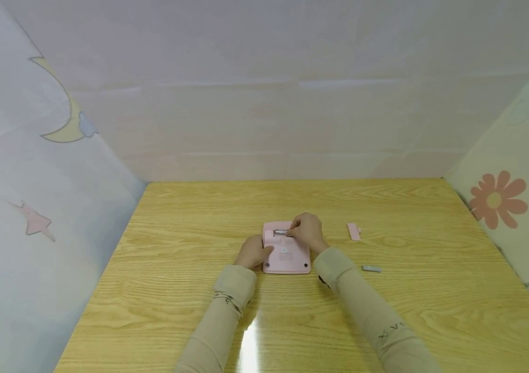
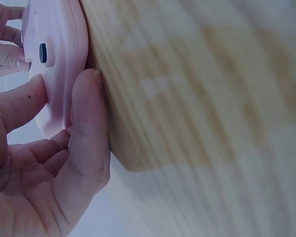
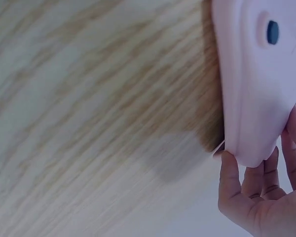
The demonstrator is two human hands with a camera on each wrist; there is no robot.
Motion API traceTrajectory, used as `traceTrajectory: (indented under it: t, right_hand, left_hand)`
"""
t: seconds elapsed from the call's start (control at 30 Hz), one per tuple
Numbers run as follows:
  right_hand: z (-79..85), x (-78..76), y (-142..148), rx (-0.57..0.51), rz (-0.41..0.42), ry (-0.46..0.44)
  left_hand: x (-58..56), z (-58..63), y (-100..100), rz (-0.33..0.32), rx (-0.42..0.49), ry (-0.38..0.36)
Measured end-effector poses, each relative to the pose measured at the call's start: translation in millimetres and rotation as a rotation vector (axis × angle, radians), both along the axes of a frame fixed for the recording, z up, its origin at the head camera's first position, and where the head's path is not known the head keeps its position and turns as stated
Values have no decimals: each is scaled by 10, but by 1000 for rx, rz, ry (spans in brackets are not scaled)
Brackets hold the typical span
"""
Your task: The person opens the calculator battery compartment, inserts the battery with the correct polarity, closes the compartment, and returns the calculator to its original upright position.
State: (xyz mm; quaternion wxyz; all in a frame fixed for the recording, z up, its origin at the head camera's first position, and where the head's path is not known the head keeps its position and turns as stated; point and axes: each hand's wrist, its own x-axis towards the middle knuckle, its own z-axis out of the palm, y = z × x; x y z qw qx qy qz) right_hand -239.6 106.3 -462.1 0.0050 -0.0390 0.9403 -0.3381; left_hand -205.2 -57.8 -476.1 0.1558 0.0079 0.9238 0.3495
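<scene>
A pink calculator [image 1: 288, 261] lies back side up on the table, with its battery compartment uncovered near the far edge. My left hand [image 1: 251, 252] grips the calculator's left side, thumb on top and fingers along the edge; the left wrist view shows this hold close up. A silvery battery [image 1: 280, 232] is at the compartment, and my right hand [image 1: 308, 231] pinches its right end. Those fingers hide part of the battery. In the right wrist view, other fingers of the right hand [image 3: 266, 197] rest against the calculator's edge.
Right of the calculator, a small pink battery cover [image 1: 354, 231] lies on the wooden table [image 1: 176, 248]. A second battery [image 1: 371, 269] lies nearer to me, beside the right forearm. Printed fabric walls [image 1: 269, 129] stand at the back and both sides.
</scene>
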Motion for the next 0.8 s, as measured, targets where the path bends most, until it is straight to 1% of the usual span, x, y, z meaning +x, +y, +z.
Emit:
traceTrajectory:
  t: [0.1, 0.27, 0.37, 0.5, 0.63, 0.8]
  right_hand:
    - [-1, -1, 0, 24, 24, 5]
    - [-18, 6, -4, 37, 61, 15]
    - [-28, 4, 15, 60, 91, 34]
    - [-41, -7, 33, 104, 127, 47]
    - [-49, -14, 35, 111, 119, 30]
    - [-29, -3, 28, 96, 82, -28]
  left_hand:
    - [-6, -10, -10, 1, 12, -2]
    - [-13, -18, -23, -14, 9, 21]
    - [-14, -18, -23, -24, 5, 30]
    - [-9, -11, -25, -21, 27, 24]
    - [-9, -9, -25, -9, 35, 18]
    - [-18, -25, -18, -14, 9, 16]
